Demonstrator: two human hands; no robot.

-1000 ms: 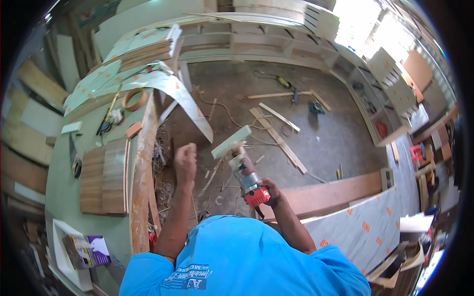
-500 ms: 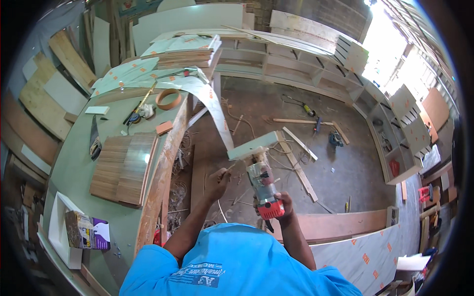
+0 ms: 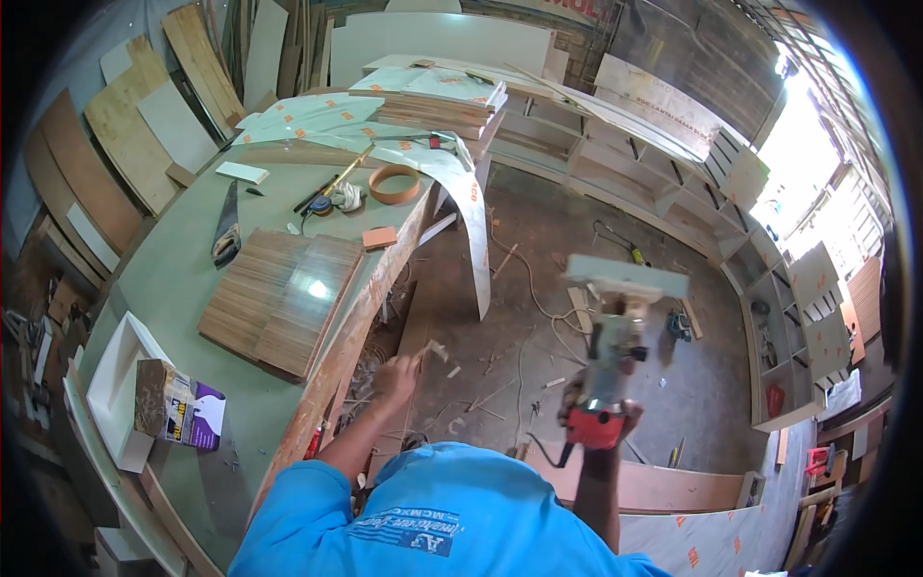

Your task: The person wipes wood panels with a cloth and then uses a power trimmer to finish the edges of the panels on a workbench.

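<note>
One power tool (image 3: 610,367) is grasped in my right hand (image 3: 630,415), above the floor (image 3: 514,361). My left hand (image 3: 394,382): beside one bench (image 3: 162,288) bearing one brown roll (image 3: 395,198); grip, I cannot tell.

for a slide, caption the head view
Right hand grips a red and silver cylindrical power tool beside a green wood-edged workbench.

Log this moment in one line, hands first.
Right hand: grips red-and-silver router, pale board at far end | Left hand: beside workbench, hold unclear | On workbench: wood-grain panels, handsaw
</note>
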